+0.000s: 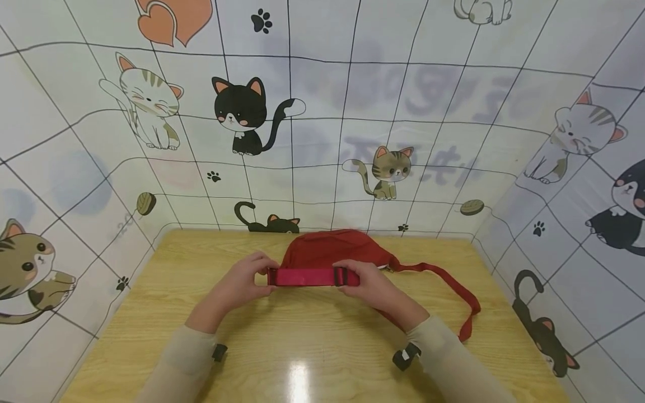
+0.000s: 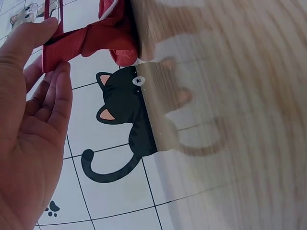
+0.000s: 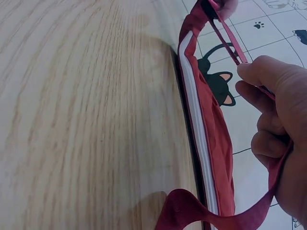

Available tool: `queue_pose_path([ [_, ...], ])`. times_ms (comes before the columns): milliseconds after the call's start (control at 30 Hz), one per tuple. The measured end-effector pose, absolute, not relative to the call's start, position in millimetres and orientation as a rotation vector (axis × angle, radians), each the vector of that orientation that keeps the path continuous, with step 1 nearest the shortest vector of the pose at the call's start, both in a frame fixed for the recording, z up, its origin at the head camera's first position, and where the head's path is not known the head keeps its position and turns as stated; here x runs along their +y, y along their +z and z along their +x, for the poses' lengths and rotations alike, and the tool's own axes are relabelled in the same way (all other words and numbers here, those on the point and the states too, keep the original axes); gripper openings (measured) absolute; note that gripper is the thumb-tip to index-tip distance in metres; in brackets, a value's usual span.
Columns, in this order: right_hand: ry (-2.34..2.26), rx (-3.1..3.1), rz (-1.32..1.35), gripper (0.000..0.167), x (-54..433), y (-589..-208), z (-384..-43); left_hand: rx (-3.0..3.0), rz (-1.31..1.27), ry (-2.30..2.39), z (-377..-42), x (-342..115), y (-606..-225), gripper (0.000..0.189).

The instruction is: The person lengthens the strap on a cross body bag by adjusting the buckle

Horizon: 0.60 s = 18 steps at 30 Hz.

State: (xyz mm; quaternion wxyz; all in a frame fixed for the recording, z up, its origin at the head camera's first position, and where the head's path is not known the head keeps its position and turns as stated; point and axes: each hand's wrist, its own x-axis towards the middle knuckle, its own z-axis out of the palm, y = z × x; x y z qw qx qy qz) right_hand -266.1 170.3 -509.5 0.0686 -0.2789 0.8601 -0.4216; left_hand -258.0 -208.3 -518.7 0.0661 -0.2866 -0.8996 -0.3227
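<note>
A red waist bag (image 1: 332, 247) lies toward the back of the table, a white zipper (image 3: 194, 110) along its side. In front of it, both hands hold a bright red strap (image 1: 304, 277) stretched level between them. My left hand (image 1: 247, 284) pinches the strap's left end between thumb and fingers, near where it joins the bag. My right hand (image 1: 370, 285) grips the strap by a dark slider buckle (image 1: 340, 276). In the right wrist view, a length of strap hangs out below the curled right fingers (image 3: 268, 143).
The bag's other strap (image 1: 448, 277) trails across the wooden table (image 1: 282, 347) to the right. A cat-printed sheet (image 1: 322, 140) rises behind the table and at both sides. Dark wrist devices (image 1: 405, 356) sit at the sleeve cuffs.
</note>
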Motion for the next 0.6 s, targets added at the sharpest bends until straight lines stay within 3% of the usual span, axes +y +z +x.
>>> queue_pose_path([
  [600,-0.906,2.781,-0.892,0.048,145,-534,-241,-2.848,-0.91,-0.713,-257,-219,-520,0.044],
])
